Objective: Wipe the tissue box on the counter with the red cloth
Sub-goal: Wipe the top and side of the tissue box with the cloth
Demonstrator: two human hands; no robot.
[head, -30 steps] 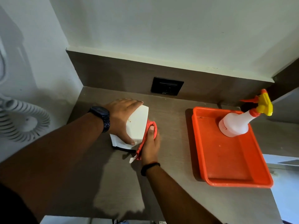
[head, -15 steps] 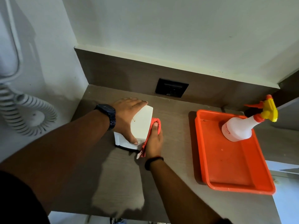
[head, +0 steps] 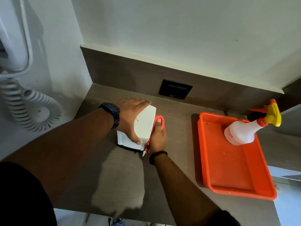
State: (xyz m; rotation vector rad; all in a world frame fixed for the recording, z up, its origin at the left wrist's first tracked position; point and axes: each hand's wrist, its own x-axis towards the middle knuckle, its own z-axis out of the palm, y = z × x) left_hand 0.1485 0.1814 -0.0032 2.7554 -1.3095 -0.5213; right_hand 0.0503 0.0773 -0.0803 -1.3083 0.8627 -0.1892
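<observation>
We see a brown wood-grain counter [head: 171,168] set into a corner, with a pale wall behind and a dark backsplash that carries a black socket plate [head: 175,89]. On the left wall hangs a white handset unit [head: 11,38] with a coiled white cord [head: 32,110] looping below it.

On the right part of the counter lies an orange tray [head: 236,181], and a white spray bottle [head: 239,132] with a yellow and orange trigger head stands in its far end, leaning toward the right.

Well apart from the tray, near the back left corner of the counter, sits the white tissue box [head: 144,123]. Our left hand [head: 130,116] lies over its left side, fingers spread flat along the far edge and the thumb pressed on the near end, so it steadies the box rather than closing around it. A dark wristwatch [head: 111,114] sits on that wrist.

Our right hand [head: 157,136] is against the right side of the box, its fingers curled around the red cloth [head: 160,119], which is bunched at the fingertips and pressed between the palm and the box's right face. A strip of the cloth shows down to the near corner of the box. A thin black band [head: 157,156] circles the right wrist.
</observation>
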